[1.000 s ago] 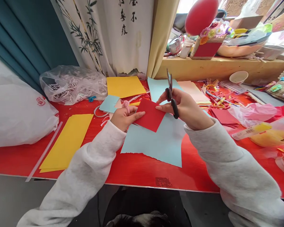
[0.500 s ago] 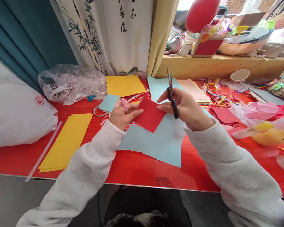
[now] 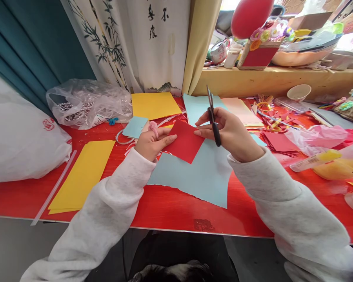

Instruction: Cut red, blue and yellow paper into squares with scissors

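Note:
Both hands hold a small square of red paper (image 3: 186, 143) over a larger torn-edged sheet of light blue paper (image 3: 200, 178). My left hand (image 3: 153, 143) pinches its left corner between thumb and fingers; a fuzzy pink ring sits on one finger. The right corner is pinched by my right hand (image 3: 231, 135), which also carries a pair of scissors (image 3: 214, 121) with black handles. Their blades point up and away, clear of the red paper. The scissors' far handle is partly hidden by the fingers.
Yellow paper strips (image 3: 84, 176) lie at left beside a white plastic bag (image 3: 23, 137) and a clear bag of beads (image 3: 91, 103). Stacked red squares (image 3: 279, 141), pink plastic (image 3: 316, 139) and a paper cup (image 3: 299, 93) are at right. The red table's (image 3: 170, 213) front edge is close.
The red square has shifted very slightly left and tilted a little in both hands. The grip of each hand and the hold on the scissors look the same.

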Demonstrator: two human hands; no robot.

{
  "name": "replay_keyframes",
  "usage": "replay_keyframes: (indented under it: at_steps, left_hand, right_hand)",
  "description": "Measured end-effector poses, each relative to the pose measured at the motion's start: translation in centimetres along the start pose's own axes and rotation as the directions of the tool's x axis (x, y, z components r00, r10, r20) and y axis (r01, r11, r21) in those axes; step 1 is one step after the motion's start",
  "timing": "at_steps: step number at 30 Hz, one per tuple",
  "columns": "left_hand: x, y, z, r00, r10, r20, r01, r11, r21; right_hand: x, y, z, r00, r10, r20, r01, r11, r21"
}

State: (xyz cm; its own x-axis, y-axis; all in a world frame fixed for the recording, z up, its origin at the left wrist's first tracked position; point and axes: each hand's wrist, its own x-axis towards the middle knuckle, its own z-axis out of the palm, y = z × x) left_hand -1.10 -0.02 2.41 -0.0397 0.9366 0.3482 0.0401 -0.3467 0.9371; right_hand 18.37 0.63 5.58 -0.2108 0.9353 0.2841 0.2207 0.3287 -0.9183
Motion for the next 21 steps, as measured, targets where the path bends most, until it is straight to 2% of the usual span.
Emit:
replay_keyframes:
  at_steps: [6,11,17,21]
  left_hand:
    - [0.2,-0.3,-0.2,0.999,0.0,-0.045,0.0,1.0,-0.002]
    - [0.2,0.0,-0.3,0.999,-0.025,-0.045,0.025,1.0,0.009]
    - [-0.1,0.7,-0.2,0.994,-0.067,-0.081,0.071,0.996,0.046]
    - [-0.2,0.8,0.0,0.991,-0.089,-0.099,0.095,0.994,0.055]
  right_hand:
    - [0.0,-0.2,-0.5,0.998,-0.049,-0.028,0.047,0.996,-0.071]
    - [0.1,-0.4,-1.4,0.999,-0.013,-0.034,0.01,0.996,-0.086]
    - [0.1,-0.6,-1.7,1.0,-0.003,0.0,0.003,0.996,-0.094]
    - [0.2,-0.3,-1.7,0.999,-0.038,0.014,0.039,0.994,-0.103]
